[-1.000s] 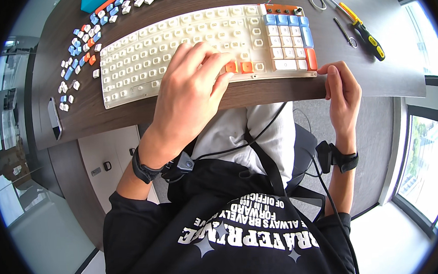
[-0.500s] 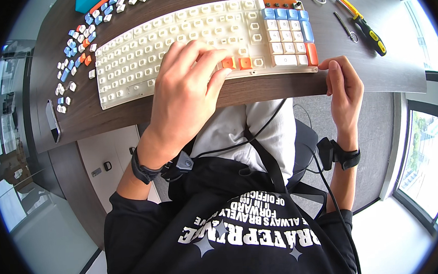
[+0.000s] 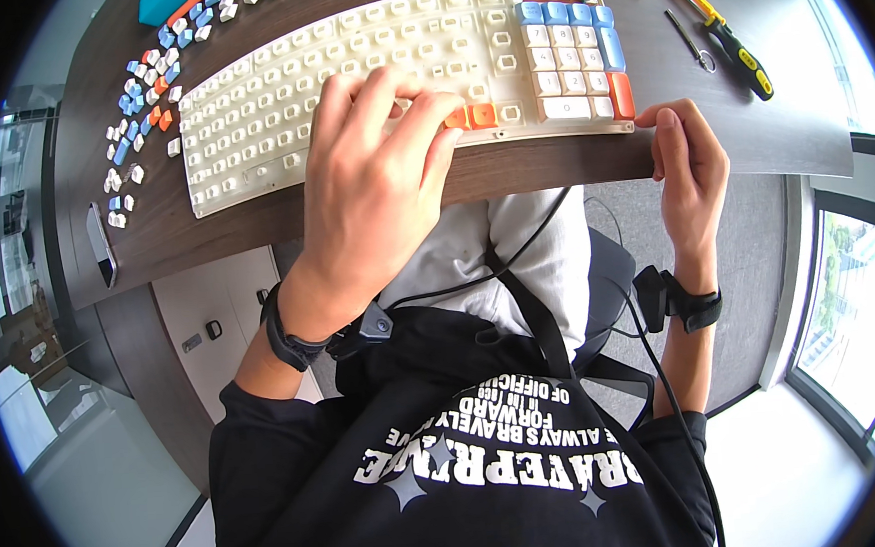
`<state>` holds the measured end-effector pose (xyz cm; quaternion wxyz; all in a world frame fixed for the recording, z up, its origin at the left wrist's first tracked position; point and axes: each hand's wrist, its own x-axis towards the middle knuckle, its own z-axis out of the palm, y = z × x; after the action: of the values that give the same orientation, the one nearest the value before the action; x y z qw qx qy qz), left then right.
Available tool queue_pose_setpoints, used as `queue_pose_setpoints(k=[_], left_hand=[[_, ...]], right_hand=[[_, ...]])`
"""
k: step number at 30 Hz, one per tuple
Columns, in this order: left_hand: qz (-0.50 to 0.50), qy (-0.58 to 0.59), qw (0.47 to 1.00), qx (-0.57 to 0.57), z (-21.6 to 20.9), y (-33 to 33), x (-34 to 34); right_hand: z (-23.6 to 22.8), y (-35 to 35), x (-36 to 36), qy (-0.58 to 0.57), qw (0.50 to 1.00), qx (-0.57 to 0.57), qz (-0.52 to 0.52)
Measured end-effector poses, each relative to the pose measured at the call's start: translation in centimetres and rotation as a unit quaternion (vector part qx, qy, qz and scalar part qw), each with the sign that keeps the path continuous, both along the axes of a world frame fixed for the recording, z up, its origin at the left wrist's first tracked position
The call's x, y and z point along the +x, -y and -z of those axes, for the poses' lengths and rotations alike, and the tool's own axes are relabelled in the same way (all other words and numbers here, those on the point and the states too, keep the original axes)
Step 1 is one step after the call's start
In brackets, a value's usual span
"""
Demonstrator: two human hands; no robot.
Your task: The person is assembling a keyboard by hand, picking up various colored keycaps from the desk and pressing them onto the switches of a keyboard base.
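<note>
A cream keyboard [image 3: 347, 99] lies along the near side of the table, most of its switch places bare of caps. My left hand [image 3: 371, 172] reaches over its middle, thumb and index finger closed about an orange keycap [image 3: 458, 119] in the bottom row. This keycap is partly covered by the fingers, and a second orange keycap [image 3: 483, 116] sits just right of it. White, blue and orange caps fill the number pad [image 3: 567, 58]. At the keyboard's right front corner, my right hand [image 3: 689, 153] is curled closed, its index knuckle against the edge.
Loose keycaps [image 3: 134, 101] in white, blue and orange are scattered left of the keyboard. A phone [image 3: 101, 244] lies at the table's left edge. To the right are a yellow-and-black screwdriver [image 3: 745, 62] and a thin dark tool with a ring [image 3: 685, 35]. A black cable [image 3: 517, 259] crosses my lap.
The whole view has shifted slightly, with the keyboard sitting a little higher in it. Both hands keep their places at the orange keycap and the right corner.
</note>
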<state>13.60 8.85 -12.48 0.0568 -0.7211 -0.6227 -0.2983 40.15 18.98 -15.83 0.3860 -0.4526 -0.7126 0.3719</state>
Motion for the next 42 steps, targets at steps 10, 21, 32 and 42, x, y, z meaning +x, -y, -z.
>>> queue_pose_setpoints(k=[10, 21, 32, 42], left_hand=[[-0.017, -0.120, 0.991, 0.063, 1.4, 0.7, 0.8], [-0.028, -0.142, 0.989, 0.022, 1.5, 2.2, 1.7], [-0.018, -0.115, 0.993, -0.016, 0.7, 1.4, 1.0], [0.007, -0.053, 0.998, 0.042, -0.4, 0.9, 0.0]], right_hand=[[-0.1, 0.0, -0.3, 0.022, 0.999, 0.033, -0.012], [0.2, 0.0, 0.9, 0.000, 1.000, 0.004, -0.010], [0.9, -0.6, 0.8, 0.009, 1.000, 0.016, -0.021], [0.1, 0.3, -0.2, -0.016, 1.000, -0.004, -0.008]])
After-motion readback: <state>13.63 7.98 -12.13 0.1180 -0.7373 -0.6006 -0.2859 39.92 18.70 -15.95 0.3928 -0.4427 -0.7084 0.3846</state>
